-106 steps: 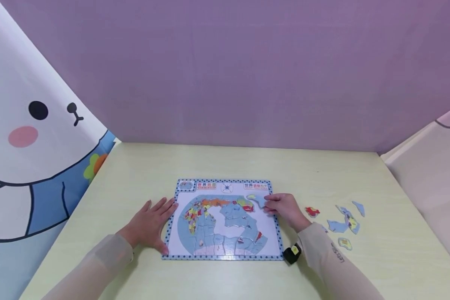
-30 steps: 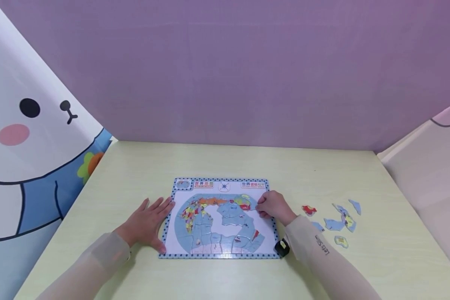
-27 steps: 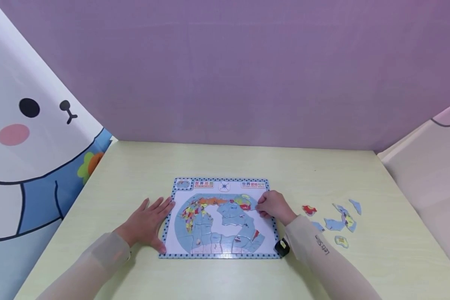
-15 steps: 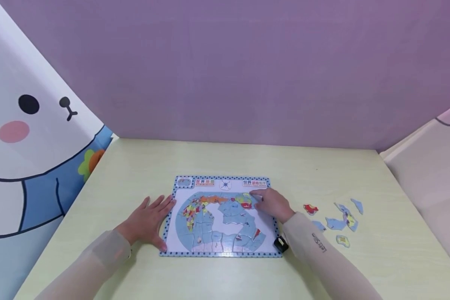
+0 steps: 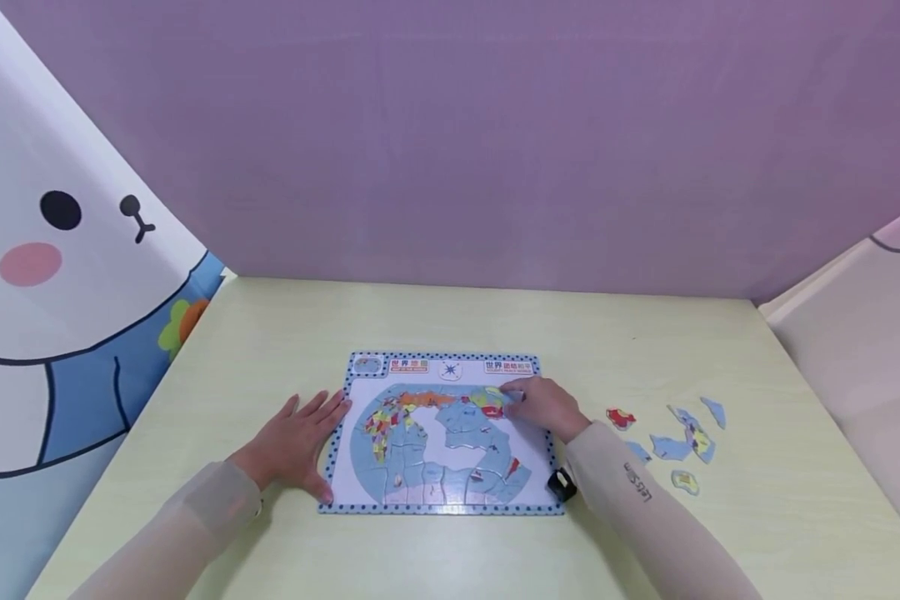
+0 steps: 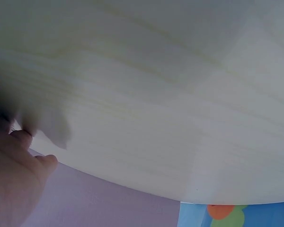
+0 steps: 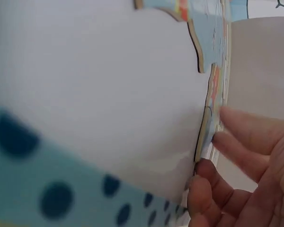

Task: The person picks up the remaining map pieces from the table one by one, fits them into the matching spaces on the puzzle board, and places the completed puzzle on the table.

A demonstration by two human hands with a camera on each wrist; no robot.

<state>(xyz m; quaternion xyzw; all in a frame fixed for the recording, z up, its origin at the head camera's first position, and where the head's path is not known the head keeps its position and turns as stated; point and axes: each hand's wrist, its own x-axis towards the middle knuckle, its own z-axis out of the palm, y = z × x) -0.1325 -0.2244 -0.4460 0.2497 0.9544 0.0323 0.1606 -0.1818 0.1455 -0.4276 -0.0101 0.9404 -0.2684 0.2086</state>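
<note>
Left hand [image 5: 292, 446] spread against the left edge of the board [image 5: 442, 509], presumably steadying it; right hand [image 5: 546, 407] pinches a blue piece [image 5: 517, 395] at the map's upper right, likely for control, loose pieces [image 5: 671, 448] near on the bench [image 5: 435, 558].

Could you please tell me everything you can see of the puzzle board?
The puzzle board is a flat white rectangle with a blue border dotted dark blue. Lettering, a compass star and a small map picture line its far side. It lies on the table, its oval map partly filled with pieces, white gaps showing. The left hand touches its left edge; the right hand holds a blue piece near its far right corner.
</note>
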